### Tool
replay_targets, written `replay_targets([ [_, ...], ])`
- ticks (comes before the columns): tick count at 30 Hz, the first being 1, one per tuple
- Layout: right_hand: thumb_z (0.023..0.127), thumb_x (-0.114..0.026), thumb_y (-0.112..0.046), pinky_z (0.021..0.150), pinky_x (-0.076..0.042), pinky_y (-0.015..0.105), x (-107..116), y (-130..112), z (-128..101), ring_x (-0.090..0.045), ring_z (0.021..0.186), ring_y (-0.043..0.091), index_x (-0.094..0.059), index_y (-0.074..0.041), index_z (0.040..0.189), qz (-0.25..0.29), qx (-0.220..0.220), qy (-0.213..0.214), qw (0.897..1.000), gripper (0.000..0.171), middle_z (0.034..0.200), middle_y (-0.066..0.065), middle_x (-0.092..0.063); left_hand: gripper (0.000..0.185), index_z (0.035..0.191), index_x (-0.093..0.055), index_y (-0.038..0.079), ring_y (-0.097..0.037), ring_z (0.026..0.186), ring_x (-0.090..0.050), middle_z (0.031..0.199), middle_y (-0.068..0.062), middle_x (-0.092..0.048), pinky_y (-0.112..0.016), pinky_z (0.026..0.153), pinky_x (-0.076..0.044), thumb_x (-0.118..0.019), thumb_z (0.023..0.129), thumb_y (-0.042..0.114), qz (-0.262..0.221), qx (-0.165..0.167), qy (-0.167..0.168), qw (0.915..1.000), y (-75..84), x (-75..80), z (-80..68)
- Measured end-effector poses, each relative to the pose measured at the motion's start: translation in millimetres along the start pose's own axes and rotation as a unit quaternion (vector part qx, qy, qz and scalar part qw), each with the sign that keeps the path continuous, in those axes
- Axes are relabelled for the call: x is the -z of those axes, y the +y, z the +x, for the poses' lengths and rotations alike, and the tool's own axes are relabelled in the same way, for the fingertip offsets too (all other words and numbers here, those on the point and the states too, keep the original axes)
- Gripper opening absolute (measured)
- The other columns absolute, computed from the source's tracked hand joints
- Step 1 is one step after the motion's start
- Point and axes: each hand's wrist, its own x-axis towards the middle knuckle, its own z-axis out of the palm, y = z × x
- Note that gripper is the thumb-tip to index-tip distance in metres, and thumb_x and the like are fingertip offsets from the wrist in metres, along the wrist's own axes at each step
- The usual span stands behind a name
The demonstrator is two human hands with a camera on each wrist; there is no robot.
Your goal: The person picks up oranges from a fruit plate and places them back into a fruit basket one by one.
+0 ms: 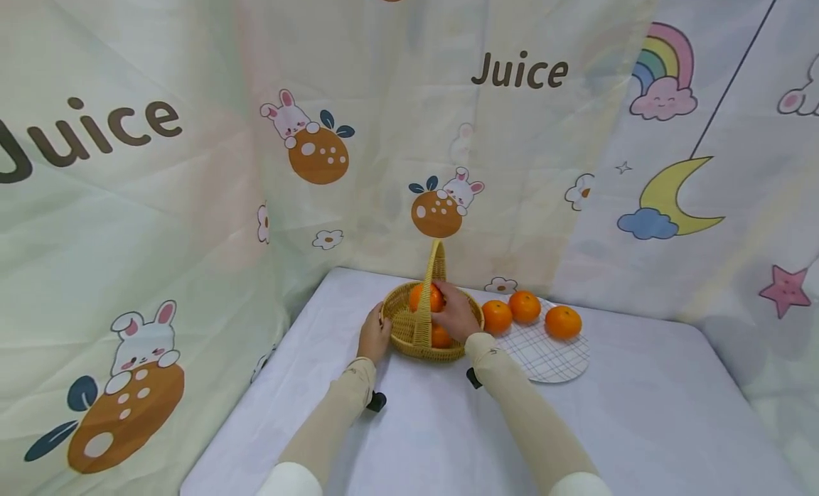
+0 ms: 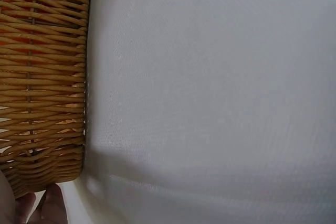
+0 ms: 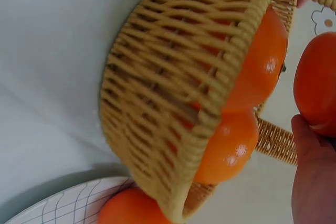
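Observation:
A wicker basket (image 1: 414, 334) with a tall handle stands on the white tablecloth. My left hand (image 1: 376, 334) grips its left side; in the left wrist view the fingertips (image 2: 51, 207) lie at the foot of the basket wall (image 2: 42, 77). My right hand (image 1: 453, 313) holds an orange (image 1: 424, 297) over the basket's inside. In the right wrist view that orange (image 3: 317, 85) sits against my fingers (image 3: 312, 174), beside two oranges (image 3: 256, 69) lying in the basket (image 3: 168, 93).
Three oranges (image 1: 525, 305) lie on a white checked plate (image 1: 550, 357) just right of the basket; one of them (image 3: 131, 208) shows in the right wrist view. Printed curtains hang close behind and on both sides. The tablecloth (image 1: 416, 439) stretches toward me.

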Motion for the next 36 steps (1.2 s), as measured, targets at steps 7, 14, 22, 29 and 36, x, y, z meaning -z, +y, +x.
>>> replay_targets([
  [7, 0.077, -0.082, -0.032, 0.095, -0.05, 0.044, -6.1, -3.1, 3.3, -0.058, 0.105, 0.024, -0.056, -0.006, 0.128, 0.02, 0.017, -0.02, 0.999, 0.063, 0.116, 0.006, -0.061, 0.05, 0.145, -0.039, -0.005, -0.035, 0.127, -0.048, 0.143, -0.024, -0.045, -0.047, 0.105, -0.042, -0.048, 0.098, 0.01, 0.006, -0.008, -0.016, 0.9998, 0.5, -3.8, 4.3],
  [14, 0.079, -0.079, -0.037, 0.107, -0.039, 0.051, -13.5, 1.7, 4.8, -0.049, 0.125, 0.029, -0.046, -0.01, 0.145, -0.003, 0.017, -0.037, 0.999, 0.079, 0.136, 0.01, -0.052, 0.049, 0.144, -0.039, -0.006, -0.035, 0.13, -0.046, 0.142, -0.024, -0.045, -0.048, 0.107, -0.04, -0.046, 0.099, 0.011, 0.015, -0.011, -0.013, 0.9997, 1.7, -7.4, 1.7],
  [22, 0.077, -0.083, -0.035, 0.107, -0.036, 0.056, -25.0, 2.6, 6.1, -0.044, 0.128, 0.036, -0.046, -0.008, 0.144, -0.019, 0.057, -0.042, 0.997, 0.082, 0.141, 0.019, -0.046, 0.048, 0.144, -0.039, -0.008, -0.037, 0.135, -0.04, 0.143, -0.025, -0.044, -0.048, 0.112, -0.032, -0.046, 0.099, 0.008, 0.032, -0.008, -0.005, 0.9995, 3.3, -2.5, -5.0],
  [29, 0.077, -0.083, -0.034, 0.101, -0.043, 0.053, -29.6, 2.3, 8.3, -0.051, 0.121, 0.032, -0.045, -0.009, 0.146, -0.003, 0.039, -0.056, 0.998, 0.082, 0.137, 0.013, -0.051, 0.049, 0.143, -0.04, -0.008, -0.037, 0.134, -0.042, 0.142, -0.025, -0.046, -0.048, 0.112, -0.032, -0.046, 0.098, 0.009, 0.038, -0.013, 0.006, 0.9992, 1.9, -1.3, -3.6],
  [36, 0.077, -0.083, -0.036, 0.099, -0.044, 0.052, -33.8, 10.6, 12.3, -0.053, 0.118, 0.03, -0.047, -0.007, 0.144, -0.031, 0.052, -0.062, 0.996, 0.082, 0.134, 0.014, -0.054, 0.049, 0.143, -0.039, -0.007, -0.037, 0.134, -0.041, 0.142, -0.025, -0.046, -0.048, 0.112, -0.032, -0.046, 0.098, 0.01, 0.035, -0.017, 0.003, 0.9992, 3.0, 0.3, -1.6],
])
